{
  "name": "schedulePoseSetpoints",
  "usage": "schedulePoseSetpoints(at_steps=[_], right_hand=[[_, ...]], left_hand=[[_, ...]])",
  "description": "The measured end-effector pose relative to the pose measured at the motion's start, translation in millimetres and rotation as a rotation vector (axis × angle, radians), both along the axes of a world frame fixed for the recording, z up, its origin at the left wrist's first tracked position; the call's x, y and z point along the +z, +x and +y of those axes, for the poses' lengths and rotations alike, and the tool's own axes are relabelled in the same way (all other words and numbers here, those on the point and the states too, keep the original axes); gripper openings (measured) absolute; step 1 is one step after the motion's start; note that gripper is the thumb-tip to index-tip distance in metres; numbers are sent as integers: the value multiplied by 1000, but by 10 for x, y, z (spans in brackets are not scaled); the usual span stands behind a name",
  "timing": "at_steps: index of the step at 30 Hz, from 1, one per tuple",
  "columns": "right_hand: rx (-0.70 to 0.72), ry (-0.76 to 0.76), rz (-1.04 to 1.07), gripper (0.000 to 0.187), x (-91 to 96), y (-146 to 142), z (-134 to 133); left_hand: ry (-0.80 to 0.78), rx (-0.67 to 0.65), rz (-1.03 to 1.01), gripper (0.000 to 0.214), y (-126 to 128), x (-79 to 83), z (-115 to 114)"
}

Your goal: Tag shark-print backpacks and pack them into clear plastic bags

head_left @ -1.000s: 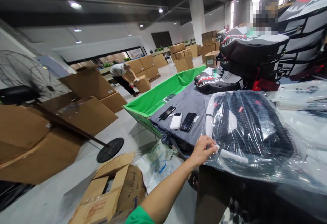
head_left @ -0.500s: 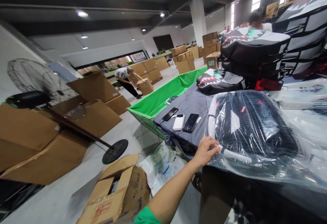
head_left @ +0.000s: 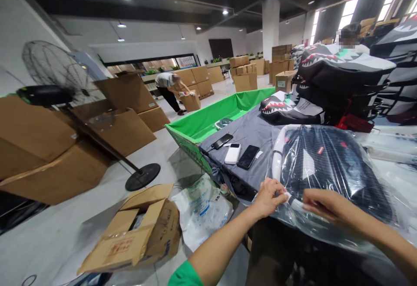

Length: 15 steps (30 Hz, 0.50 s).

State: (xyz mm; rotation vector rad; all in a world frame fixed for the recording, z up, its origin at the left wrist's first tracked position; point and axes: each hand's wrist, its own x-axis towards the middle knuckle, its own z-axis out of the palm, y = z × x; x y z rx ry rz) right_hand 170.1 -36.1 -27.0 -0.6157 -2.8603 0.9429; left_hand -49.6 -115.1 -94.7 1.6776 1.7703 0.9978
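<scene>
A dark, ribbed backpack (head_left: 335, 164) lies inside a clear plastic bag (head_left: 329, 225) at the table's front edge. White tubing (head_left: 277, 157) with black bands runs along its left and near sides. My left hand (head_left: 269, 197) pinches the bag's near-left corner, right by the tubing. Over the near side, just right of it, my right hand (head_left: 325, 205) has its fingers curled down at the tubing and plastic; what lies between its fingertips is hidden.
Phones (head_left: 248, 157) and a white power bank (head_left: 232, 154) lie on grey cloth (head_left: 224, 171). Shark-mouth bags (head_left: 289, 108) are stacked behind. A green-lined bin (head_left: 195, 123) adjoins the table. An opened carton (head_left: 133, 234) and fan base (head_left: 142, 176) occupy the floor. A co-worker (head_left: 169, 86) bends over a box.
My right hand has come in from the right and reached the bag's near side. My left hand keeps its pinch at the corner. The view has shifted slightly.
</scene>
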Motion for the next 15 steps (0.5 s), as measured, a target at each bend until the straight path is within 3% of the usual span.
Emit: schedulePoseSetpoints(at_steps=[4,8,11,15], right_hand=[[74,120,-256,26,28,-565,502],[-74,175,-321,46,-52,-519,777],[-193,281,-259,34,-15,-383,727],[-101,254,-245,26,-19,-446,355]], left_hand=[[3,0,8,14,8,-14,-24],[3,-5,-2,12,7,-31,-38],[0,-17,-8,12,-5,-22,-35],[-23,-28,14,12,-25,-14,-24]])
